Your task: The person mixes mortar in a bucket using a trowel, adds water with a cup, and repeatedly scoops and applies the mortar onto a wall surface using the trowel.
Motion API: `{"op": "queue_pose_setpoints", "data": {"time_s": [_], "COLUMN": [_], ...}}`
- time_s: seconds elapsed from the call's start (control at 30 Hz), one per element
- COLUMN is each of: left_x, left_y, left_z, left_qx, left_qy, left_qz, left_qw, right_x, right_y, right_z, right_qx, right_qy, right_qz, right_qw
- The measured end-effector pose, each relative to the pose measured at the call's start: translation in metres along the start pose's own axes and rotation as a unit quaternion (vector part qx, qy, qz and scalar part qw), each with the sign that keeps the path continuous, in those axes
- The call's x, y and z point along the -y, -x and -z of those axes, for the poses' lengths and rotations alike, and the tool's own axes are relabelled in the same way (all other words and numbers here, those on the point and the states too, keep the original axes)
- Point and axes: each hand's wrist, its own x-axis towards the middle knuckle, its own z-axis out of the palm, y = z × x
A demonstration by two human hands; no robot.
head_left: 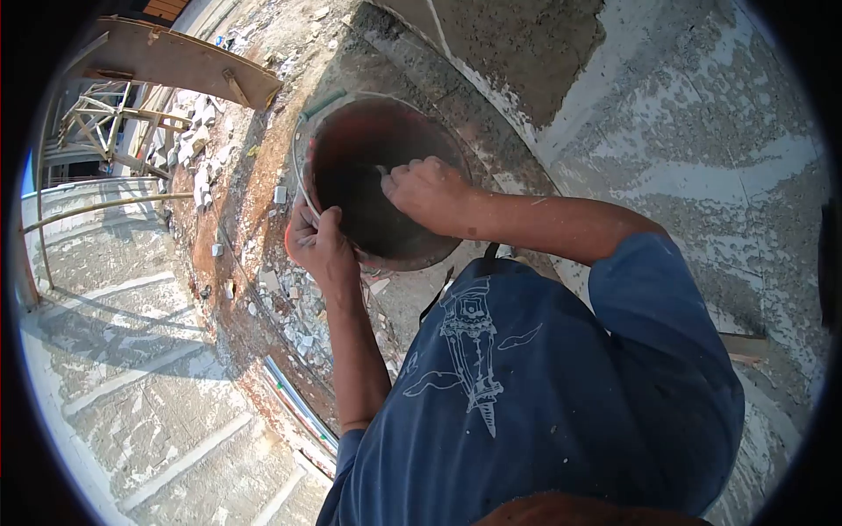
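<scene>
A round reddish bucket [396,259] stands in front of me, its inside dark and dusty grey. Its wire handle with a green grip [322,104] lies back against the far rim. My left hand [323,241] is closed on the near left rim, fingers over the edge. Over the bucket's mouth, my right hand [430,193] is closed. A small pale piece [381,170] shows beside its fingers, but the thing it belongs to is hidden in the shadow. What lies at the bottom of the bucket is too dark to tell.
On the right rises a wall [693,184] with patchy plaster and a darker wet area [517,53]. Rubble [303,329] and pipes [298,403] lie at left. Wooden boards [175,61] stand at upper left, above a ribbed grey surface [149,368].
</scene>
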Motion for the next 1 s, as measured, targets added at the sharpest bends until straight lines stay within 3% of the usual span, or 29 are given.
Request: {"op": "queue_pose_setpoints", "data": {"time_s": [0.03,0.13,0.2,0.23,0.33,0.37,0.47,0.5,0.53,0.6,0.7,0.8,0.83,0.93,1.0], "left_x": [0.000,-0.011,-0.021,-0.025,-0.039,-0.039,-0.053,-0.053,-0.053,-0.046,-0.044,-0.052,-0.052,-0.055,-0.046], "left_y": [-0.010,-0.029,-0.035,-0.039,-0.043,-0.043,-0.034,-0.034,-0.038,-0.046,-0.044,-0.036,-0.037,-0.029,-0.023], "left_z": [0.001,0.030,0.049,0.059,0.066,0.075,0.078,0.081,0.083,0.092,0.111,0.108,0.111,0.120,0.126], "left_qx": [0.015,-0.015,0.016,0.041,0.012,-0.051,0.032,0.035,0.041,0.054,0.047,0.018,0.009,0.000,-0.007], "left_qy": [0.066,0.094,0.108,0.114,0.194,0.157,0.194,0.192,0.190,0.179,0.141,0.104,0.105,0.100,0.073], "left_qz": [0.004,0.011,-0.013,-0.016,-0.016,0.004,-0.030,-0.039,-0.050,-0.065,-0.084,-0.101,-0.100,-0.074,-0.065], "left_qw": [0.998,0.995,0.994,0.992,0.981,0.986,0.980,0.980,0.980,0.980,0.985,0.989,0.989,0.992,0.995], "right_x": [0.008,0.004,-0.008,-0.003,0.027,0.026,0.029,0.041,0.067,0.083,0.056,0.065,0.074,0.068,0.069], "right_y": [0.000,-0.017,-0.041,-0.045,-0.041,-0.044,-0.076,-0.078,-0.073,-0.059,-0.077,-0.073,-0.060,-0.045,-0.056], "right_z": [0.023,0.064,0.053,0.047,0.064,0.082,0.083,0.068,0.050,0.068,0.062,0.013,0.013,0.040,0.034], "right_qx": [-0.003,-0.092,-0.068,0.060,0.155,0.151,-0.042,-0.086,-0.064,0.000,-0.154,-0.078,0.026,0.048,-0.014], "right_qy": [-0.006,0.006,0.116,0.033,0.063,0.019,0.012,0.054,0.044,0.003,-0.001,0.050,0.082,0.010,-0.007], "right_qz": [0.065,0.127,0.010,-0.025,0.043,0.045,-0.005,0.024,0.033,0.163,0.143,0.044,0.074,0.148,0.099], "right_qw": [0.998,0.988,0.991,0.997,0.985,0.987,0.999,0.995,0.996,0.987,0.978,0.995,0.994,0.988,0.995]}}
